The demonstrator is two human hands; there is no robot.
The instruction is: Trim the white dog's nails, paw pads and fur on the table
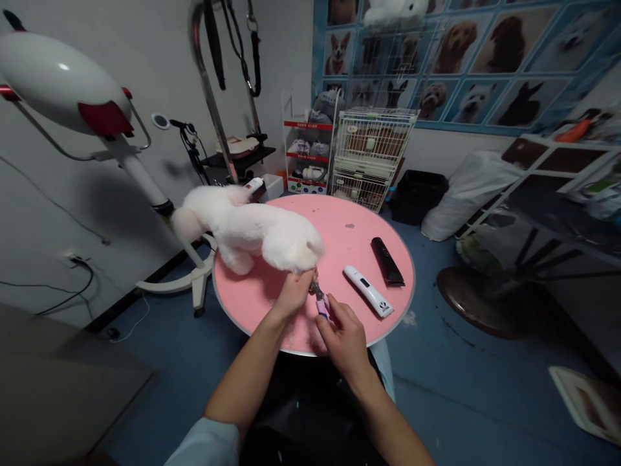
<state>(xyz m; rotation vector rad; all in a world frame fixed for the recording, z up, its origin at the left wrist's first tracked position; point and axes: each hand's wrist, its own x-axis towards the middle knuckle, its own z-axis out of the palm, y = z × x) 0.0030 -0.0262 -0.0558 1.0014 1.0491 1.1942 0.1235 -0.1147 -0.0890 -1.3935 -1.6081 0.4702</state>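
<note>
- Blue floor (194,362) and grey walls frame a round pink counter (349,233) that sits right in front of the person, its near rim just above their dark lap.
- Nearest comes the right hand (342,336), forearm rising from the lower right, wrist bent slightly, knuckles turned up; its grip is pressed together around the handles of small pink-handled nail clippers (320,299).
- Those clippers have their long axis running from the right hand up and to the left, the metal tip pointing at the dog's paw; the handles sit inside the grip while the tip sticks out beyond the fingers.
- Just beyond, the left hand (294,292) reaches in from the lower left with the forearm nearly straight, fingers curled and pinching the paw of the fluffy white dog (252,230); the clipper tip meets that paw right beside the left fingers.
- The dog stands on the left part of the counter, body lengthwise across it and slanting down to the right, its hindquarters nearest the hands and its far end out past the counter's left edge.
- Right of the hands, a white electric trimmer (369,291) and a black oblong clipper (387,261) lie side by side, apart, both slanting from upper left to lower right.
- Farther back stand a white wire cage (373,155) and a wall of dog pictures (466,58).
</note>
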